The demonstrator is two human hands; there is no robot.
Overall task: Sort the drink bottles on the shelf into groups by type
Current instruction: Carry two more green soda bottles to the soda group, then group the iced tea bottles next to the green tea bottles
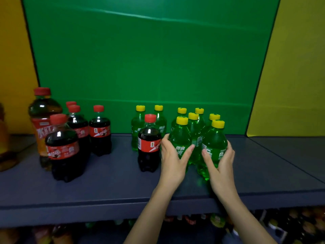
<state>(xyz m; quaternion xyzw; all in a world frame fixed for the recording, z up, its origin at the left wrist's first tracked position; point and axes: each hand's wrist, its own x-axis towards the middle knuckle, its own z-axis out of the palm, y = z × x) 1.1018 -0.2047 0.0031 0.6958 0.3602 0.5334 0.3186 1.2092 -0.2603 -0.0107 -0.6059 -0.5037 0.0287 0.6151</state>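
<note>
**Two hands, two green bottles at the front of the shelf**

Head view: the left hand (173, 159) was curled round the front-left green bottle (180, 136), with the thumb on its left flank and the fingers lying across the label. The right hand (219, 162) wrapped the front-right green bottle (213, 143), fingers on the label's left side and thumb round the right. Each grip was closed on its own bottle at label height, so the yellow cap and shoulder rose above the hand and the base showed below it.

Both bottles stood upright, long axis vertical and caps up, on the blue shelf (105, 173) near its front edge and just beside each other. Four more green bottles (193, 120) crowded close behind them. Two others (139, 124) stood further left at the back, behind a lone cola bottle (149, 143) that stood upright just beside the left thumb.

Well apart at the left end stood four cola bottles (61, 147) and a taller tea bottle (44, 110), all with red caps up. A green backdrop (149, 59) closed off the rear.
</note>
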